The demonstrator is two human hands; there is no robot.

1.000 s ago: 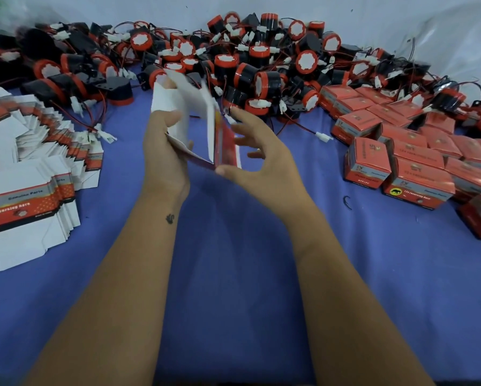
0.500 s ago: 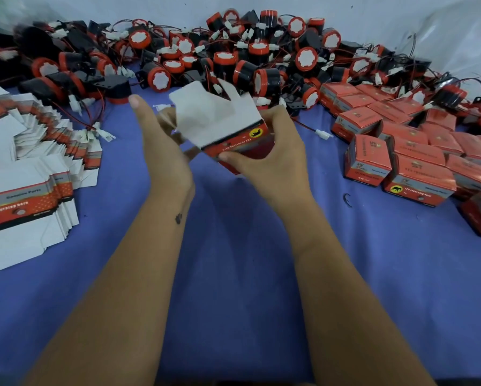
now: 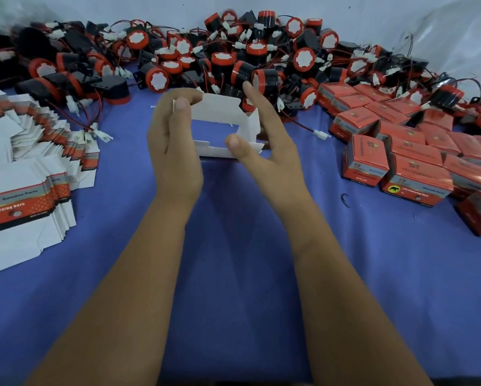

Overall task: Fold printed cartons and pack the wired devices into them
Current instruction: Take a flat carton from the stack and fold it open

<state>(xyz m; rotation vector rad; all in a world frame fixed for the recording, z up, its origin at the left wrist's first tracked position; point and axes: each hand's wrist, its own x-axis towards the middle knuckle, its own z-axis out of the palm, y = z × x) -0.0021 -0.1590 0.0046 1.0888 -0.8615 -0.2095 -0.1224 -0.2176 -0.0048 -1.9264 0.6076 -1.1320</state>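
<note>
Carton point(image 3: 225, 118) opened as white sleeve between both hands, left hand point(image 3: 175, 151) pinching its left wall, right hand point(image 3: 264, 146) thumb on near flap, fingers straight along right wall.

1. The carton point(image 3: 225, 118) is seen as thin paperboard – its inner faces shown white and matt.
2. The flat cartons point(image 3: 25, 174) are stacked as white card, printed red on one band.
3. The packed boxes point(image 3: 417, 151) are finished in glossy red print – light is reflected off their tops.
4. The wired devices point(image 3: 264, 79) are moulded in black and red plastic, with white connectors.
5. The table point(image 3: 233, 246) is covered in smooth, matt blue cloth.
</note>
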